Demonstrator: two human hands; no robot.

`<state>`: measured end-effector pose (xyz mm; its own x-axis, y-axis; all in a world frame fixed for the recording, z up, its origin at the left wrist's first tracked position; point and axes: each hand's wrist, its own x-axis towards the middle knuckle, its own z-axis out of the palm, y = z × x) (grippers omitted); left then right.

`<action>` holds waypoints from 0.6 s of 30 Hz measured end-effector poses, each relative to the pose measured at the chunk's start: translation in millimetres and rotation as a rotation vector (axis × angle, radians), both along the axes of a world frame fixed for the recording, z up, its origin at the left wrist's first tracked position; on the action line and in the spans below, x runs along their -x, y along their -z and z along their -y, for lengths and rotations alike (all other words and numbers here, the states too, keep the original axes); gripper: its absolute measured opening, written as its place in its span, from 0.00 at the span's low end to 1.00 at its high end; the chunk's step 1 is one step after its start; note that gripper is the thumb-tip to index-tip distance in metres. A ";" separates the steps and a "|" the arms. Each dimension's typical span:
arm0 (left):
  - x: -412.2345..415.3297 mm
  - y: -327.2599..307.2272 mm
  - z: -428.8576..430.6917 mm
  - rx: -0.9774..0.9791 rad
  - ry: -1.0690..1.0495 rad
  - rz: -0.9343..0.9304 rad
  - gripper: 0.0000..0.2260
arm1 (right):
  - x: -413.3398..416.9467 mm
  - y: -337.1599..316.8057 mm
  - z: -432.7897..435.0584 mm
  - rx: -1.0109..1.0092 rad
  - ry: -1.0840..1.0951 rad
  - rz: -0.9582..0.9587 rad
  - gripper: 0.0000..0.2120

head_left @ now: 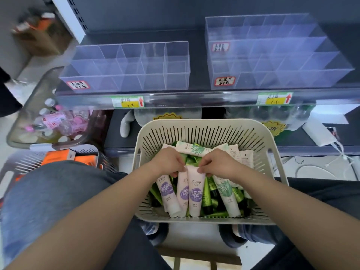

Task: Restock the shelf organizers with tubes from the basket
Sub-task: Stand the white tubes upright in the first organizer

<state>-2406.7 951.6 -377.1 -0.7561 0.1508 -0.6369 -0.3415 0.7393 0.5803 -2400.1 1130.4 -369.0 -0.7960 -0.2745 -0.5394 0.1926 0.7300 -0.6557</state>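
Now the left hand (169, 162) and right hand (218, 163) both pinch the crimped upper end of a pink tube (195, 193) mid-basket (204, 123), its long axis running down-frame, cap lowest, the organizers (124, 75) well apart at upper frame.

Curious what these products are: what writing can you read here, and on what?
"美加净": on the pink tube.
"3.9": on the left price tag, shelf edge.
Blurred: right price tag.
Handwritten, unreadable: red-bordered organizer labels.
Smaller print on that tube: too small.
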 end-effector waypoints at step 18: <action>-5.4 -119.3 58.7 -0.007 -0.103 -0.410 0.04 | 17.3 -115.1 30.7 0.055 -0.051 -0.294 0.04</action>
